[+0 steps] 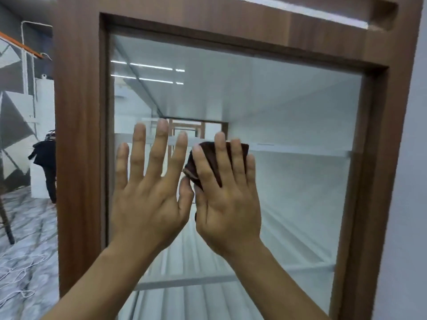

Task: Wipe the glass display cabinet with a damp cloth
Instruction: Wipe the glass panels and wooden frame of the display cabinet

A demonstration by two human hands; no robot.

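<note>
1. Two bare forearms nearest, reaching up to the glass pane [288, 158] of the wood-framed display cabinet [78, 135].
2. Left hand [147, 195]: open, fingers spread, nothing held, palm toward the glass; whether touching, cannot tell.
3. Right hand [228, 204]: flat, fingers extended, pinning a dark brown cloth [216, 158] against the pane, mid-height, just beside the left hand.
4. Cloth: soft, limp, bunched under the fingers; probably grips wet glass well, yet likely to slide out unless held under palm and fingertips together.
5. Pane: stiff, smooth, breakable; even, moderate pressure advisable, near the middle of the panel.
6. Background left: a dark-clothed person [47, 162] on patterned floor [25, 239].
</note>
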